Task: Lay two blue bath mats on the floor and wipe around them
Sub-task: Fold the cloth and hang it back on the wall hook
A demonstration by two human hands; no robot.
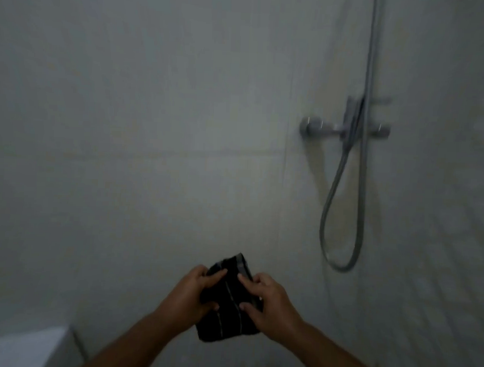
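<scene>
Folded dark cloth (pixel 231 299) with thin pale stripes held before tiled wall (pixel 154 124), my left hand (pixel 191 295) and right hand (pixel 269 301) both gripping it, shower hose (pixel 342 210) at right.

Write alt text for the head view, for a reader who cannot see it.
Two bare hands, left hand and right hand, hold a folded dark cloth with thin pale stripes up in front of a pale grey tiled wall. To the right, a chrome shower mixer is mounted on the wall with its grey hose hanging in a loop; the picture is dim and blurred.
</scene>
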